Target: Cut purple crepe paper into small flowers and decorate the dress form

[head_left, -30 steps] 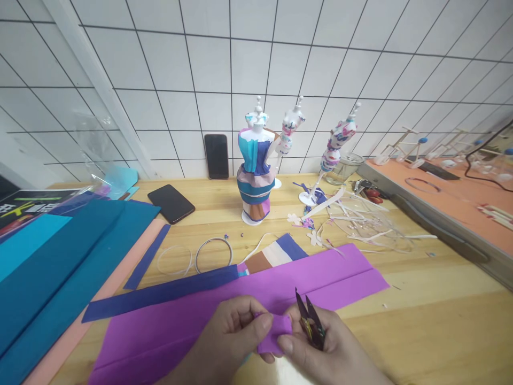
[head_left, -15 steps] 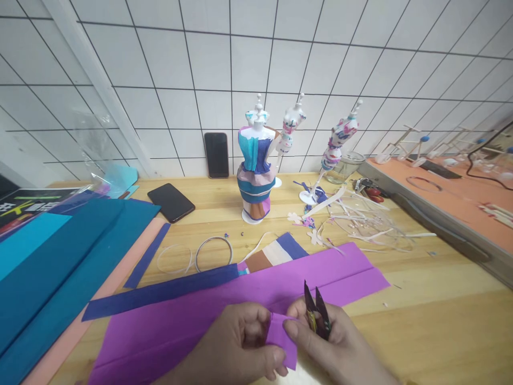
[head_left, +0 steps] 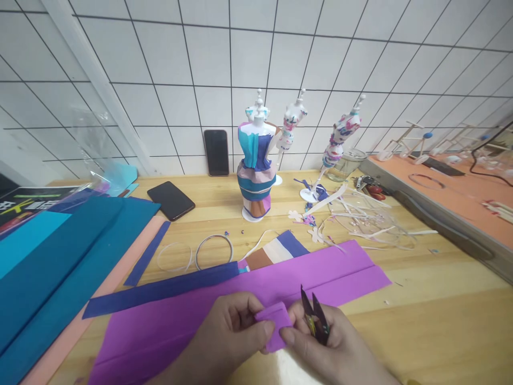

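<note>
A small folded piece of purple crepe paper (head_left: 276, 315) is pinched at its left side by my left hand (head_left: 236, 331), thumb on top. Thumb and fingertips of my right hand (head_left: 320, 339) touch the right side of the same piece. The right hand also grips dark thread snips (head_left: 316, 315), blades apart and pointing up and away from me. Beneath and beyond both hands lies a large purple sheet (head_left: 336, 272) with a crease along it. A dark blue strip (head_left: 160, 289) overlaps its far left edge.
Beyond stands a small dress form (head_left: 257, 176) in coloured paper, with several painted ones behind. Ribbon scraps (head_left: 368, 219) and a glass jar (head_left: 347, 163) lie to the right. Teal sheets (head_left: 72, 256) cover the left. One phone (head_left: 171, 200) lies flat; another (head_left: 216, 152) leans on the wall.
The small purple piece has turned and tilted between my fingers, its upper edge now sloping up to the right. Both hands have shifted slightly, with the snips still in the right one.
</note>
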